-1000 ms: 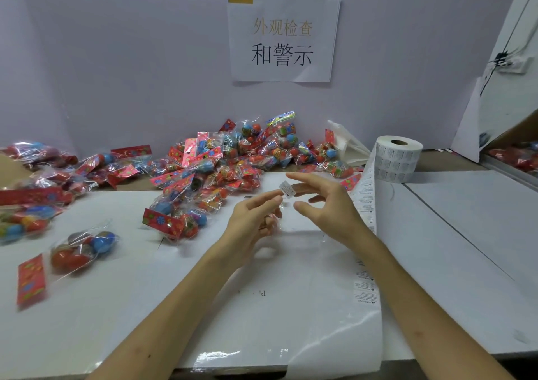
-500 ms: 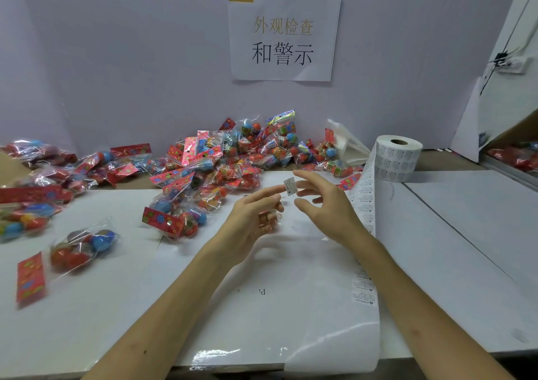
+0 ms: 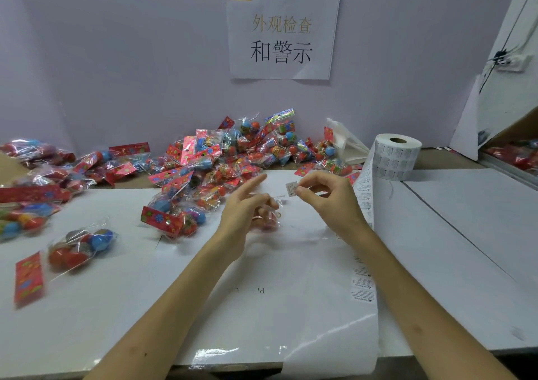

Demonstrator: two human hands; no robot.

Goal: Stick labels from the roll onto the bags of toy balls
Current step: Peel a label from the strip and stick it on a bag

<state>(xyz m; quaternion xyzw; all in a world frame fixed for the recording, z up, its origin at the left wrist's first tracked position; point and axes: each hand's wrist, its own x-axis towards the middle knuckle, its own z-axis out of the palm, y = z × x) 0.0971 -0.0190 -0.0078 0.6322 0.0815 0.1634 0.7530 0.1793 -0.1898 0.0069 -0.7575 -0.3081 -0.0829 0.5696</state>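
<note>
My right hand [image 3: 329,199] pinches a small white label [image 3: 292,189] between thumb and forefinger, just above the table. My left hand [image 3: 247,213] is a little to its left, index finger stretched out, the lower fingers curled round a small clear bag [image 3: 269,219] with reddish contents that are blurred. The two hands are apart. The label roll [image 3: 397,158] stands upright at the right, and its backing strip [image 3: 362,286] runs down past my right wrist to the table's front edge. A pile of bags of toy balls [image 3: 233,158] lies behind my hands.
More bags of balls lie to the left, one with blue and red balls [image 3: 83,245] near the front. A white sheet [image 3: 279,307] covers the table under my arms. A paper sign [image 3: 281,33] hangs on the back wall. A box edge [image 3: 512,158] stands at the right.
My right hand has drawn the label away to the right, widening the gap between the hands. My left index finger has stretched out toward the pile.
</note>
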